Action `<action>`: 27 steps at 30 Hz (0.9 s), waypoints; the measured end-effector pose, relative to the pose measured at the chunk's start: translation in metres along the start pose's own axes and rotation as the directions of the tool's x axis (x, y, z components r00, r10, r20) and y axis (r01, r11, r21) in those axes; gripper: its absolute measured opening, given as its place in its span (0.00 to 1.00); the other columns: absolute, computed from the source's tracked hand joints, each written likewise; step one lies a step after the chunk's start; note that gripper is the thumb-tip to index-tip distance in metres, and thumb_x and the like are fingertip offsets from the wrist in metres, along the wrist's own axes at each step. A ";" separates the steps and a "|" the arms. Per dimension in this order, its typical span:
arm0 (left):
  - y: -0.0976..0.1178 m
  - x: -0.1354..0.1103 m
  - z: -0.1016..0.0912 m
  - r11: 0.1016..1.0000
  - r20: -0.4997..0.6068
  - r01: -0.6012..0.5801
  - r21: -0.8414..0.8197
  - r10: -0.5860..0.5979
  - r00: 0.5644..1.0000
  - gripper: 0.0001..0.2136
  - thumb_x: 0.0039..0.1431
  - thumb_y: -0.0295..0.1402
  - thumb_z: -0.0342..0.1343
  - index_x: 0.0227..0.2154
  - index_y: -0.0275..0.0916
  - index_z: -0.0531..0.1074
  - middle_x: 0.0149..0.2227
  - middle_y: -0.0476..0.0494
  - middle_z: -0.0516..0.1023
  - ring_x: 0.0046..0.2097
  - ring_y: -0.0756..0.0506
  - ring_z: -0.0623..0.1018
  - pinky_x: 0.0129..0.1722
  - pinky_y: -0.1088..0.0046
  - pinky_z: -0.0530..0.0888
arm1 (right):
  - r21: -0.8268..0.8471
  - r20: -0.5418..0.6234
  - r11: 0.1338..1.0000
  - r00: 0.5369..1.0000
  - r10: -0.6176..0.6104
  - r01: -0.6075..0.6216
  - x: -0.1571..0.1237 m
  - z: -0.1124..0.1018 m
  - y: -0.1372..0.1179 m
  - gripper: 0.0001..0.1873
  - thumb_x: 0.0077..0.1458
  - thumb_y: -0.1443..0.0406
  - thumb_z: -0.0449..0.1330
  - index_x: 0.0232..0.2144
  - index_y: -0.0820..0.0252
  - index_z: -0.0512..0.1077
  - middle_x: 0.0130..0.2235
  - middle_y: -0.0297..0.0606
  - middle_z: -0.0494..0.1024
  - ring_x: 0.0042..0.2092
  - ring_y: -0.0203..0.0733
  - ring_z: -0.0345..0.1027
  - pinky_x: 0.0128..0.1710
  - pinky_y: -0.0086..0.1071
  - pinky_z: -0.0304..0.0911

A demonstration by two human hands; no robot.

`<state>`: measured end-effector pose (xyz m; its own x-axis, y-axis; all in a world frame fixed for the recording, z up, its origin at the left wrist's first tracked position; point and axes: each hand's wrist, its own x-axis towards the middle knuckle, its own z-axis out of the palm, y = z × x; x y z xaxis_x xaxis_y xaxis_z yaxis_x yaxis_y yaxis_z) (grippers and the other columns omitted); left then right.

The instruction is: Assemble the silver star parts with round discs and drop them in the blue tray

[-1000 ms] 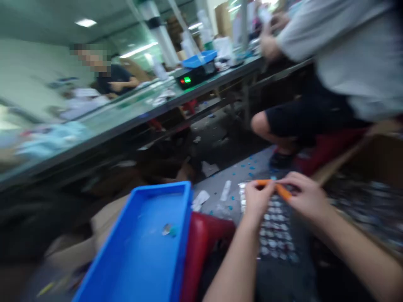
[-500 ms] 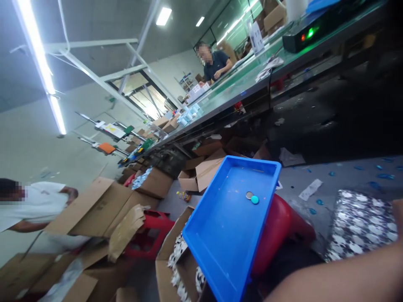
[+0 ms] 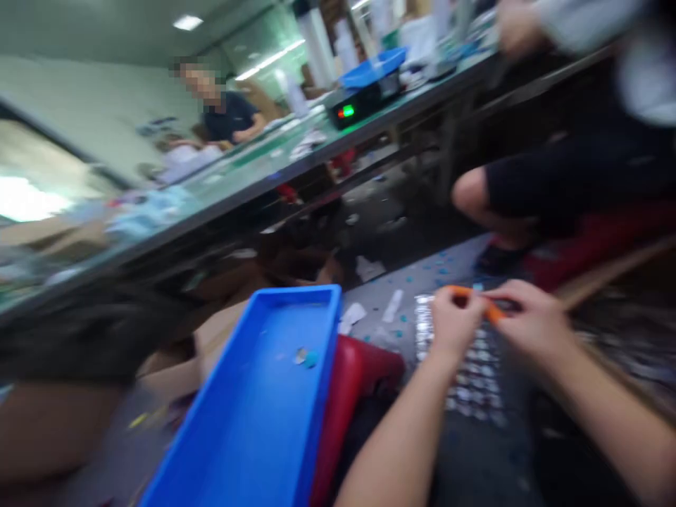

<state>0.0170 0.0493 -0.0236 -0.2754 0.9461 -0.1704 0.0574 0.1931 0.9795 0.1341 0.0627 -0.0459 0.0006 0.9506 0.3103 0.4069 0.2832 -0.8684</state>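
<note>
In the head view my left hand (image 3: 455,320) and my right hand (image 3: 536,320) are close together at the right. Both are closed on an orange object (image 3: 495,312), curved at its left part and too blurred to name. A small light-blue bit shows at its top edge. Below my hands lies a flat pack of shiny silver and dark round pieces (image 3: 475,384), partly covered by my left forearm. To the left, a blue tray (image 3: 248,415) holds a silver disc (image 3: 301,355) and a teal disc (image 3: 310,360).
A red stool (image 3: 364,366) stands under the tray. Cardboard boxes (image 3: 222,331) are at the left. A long green-topped bench (image 3: 227,169) crosses behind, with a person (image 3: 229,116) at its far side. Another person's knee (image 3: 470,191) is at the right. Blue scraps litter the floor.
The view has swung to the right, so the tray appears further left. Both my hands have come into view, holding the orange object; earlier only a forearm showed.
</note>
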 end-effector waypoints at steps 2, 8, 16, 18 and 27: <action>0.006 0.001 0.017 0.998 -0.001 -0.057 -0.027 0.057 0.998 0.06 0.52 0.32 0.63 0.28 0.34 0.78 0.28 0.42 0.79 0.32 0.46 0.76 0.37 0.70 0.72 | -0.019 0.031 0.998 0.998 -0.060 0.061 0.003 -0.028 0.008 0.03 0.54 0.65 0.66 0.30 0.59 0.80 0.31 0.40 0.75 0.33 0.41 0.69 0.32 0.33 0.64; 0.003 0.014 0.008 0.990 0.107 -0.124 -0.070 0.131 0.985 0.13 0.52 0.40 0.65 0.33 0.33 0.80 0.33 0.39 0.82 0.36 0.43 0.80 0.40 0.69 0.75 | 0.017 -0.042 1.000 0.999 -0.016 0.017 0.012 -0.026 0.005 0.05 0.50 0.71 0.63 0.31 0.60 0.80 0.28 0.35 0.69 0.27 0.35 0.60 0.24 0.29 0.54; 0.005 0.009 0.007 0.975 0.088 -0.192 0.110 0.183 0.979 0.12 0.53 0.40 0.64 0.30 0.34 0.80 0.31 0.41 0.82 0.33 0.44 0.80 0.36 0.71 0.74 | -0.052 0.007 0.996 0.997 -0.073 0.074 0.006 -0.032 -0.002 0.06 0.54 0.71 0.62 0.32 0.59 0.79 0.30 0.35 0.70 0.29 0.35 0.61 0.27 0.29 0.56; 0.004 0.010 0.007 0.968 0.088 -0.206 0.142 0.195 0.977 0.11 0.53 0.40 0.64 0.30 0.35 0.80 0.30 0.41 0.82 0.33 0.45 0.79 0.35 0.71 0.74 | -0.082 0.018 0.993 0.996 -0.089 0.091 0.005 -0.032 -0.001 0.06 0.55 0.71 0.62 0.33 0.59 0.79 0.31 0.36 0.71 0.30 0.36 0.63 0.29 0.29 0.57; -0.001 0.011 0.005 0.944 0.085 -0.248 0.220 0.234 0.968 0.10 0.55 0.38 0.61 0.32 0.35 0.78 0.31 0.42 0.80 0.33 0.45 0.78 0.35 0.71 0.73 | -0.073 0.034 0.995 0.998 -0.061 0.063 0.004 -0.030 -0.001 0.07 0.55 0.71 0.62 0.35 0.59 0.80 0.32 0.36 0.72 0.29 0.35 0.62 0.29 0.29 0.58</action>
<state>0.0185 0.0610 -0.0267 -0.1713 0.9837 0.0554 0.3335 0.0050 0.9427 0.1613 0.0621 -0.0327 -0.0552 0.9354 0.3492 0.4721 0.3326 -0.8164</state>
